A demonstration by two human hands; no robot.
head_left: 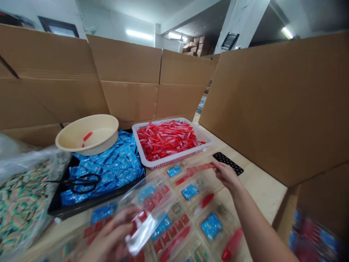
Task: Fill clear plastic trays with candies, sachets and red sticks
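Left hand (109,236) fills the bottom of the view, its grip narrow, fingers curled on a clear zip bag (148,223) lifted just above the tabletop (261,185). Right hand (226,176) reaches across, its grip a tight pinch on one end of a red strip (200,168), held in the air just in front of a white basket (174,159) heaped with red sticks (166,140). Beneath both hands lie overlapping filled bags (188,218), holding blue sachets, red pieces and small packets. The slick film looks like the likeliest trouble: held so lightly, the bag could slide from the left grip, and its mouth could fold shut against the strip. A pinch on the strip's very end leaves the free length loose, so it could swing, catch on a bag and drop among the similar red pieces below. (Those overlapping bags would make a stray piece hard to spot.) Further left, black scissors (84,183) rest on blue sachets (120,165) in a black tray (89,202), close enough for a bag to snag on them.
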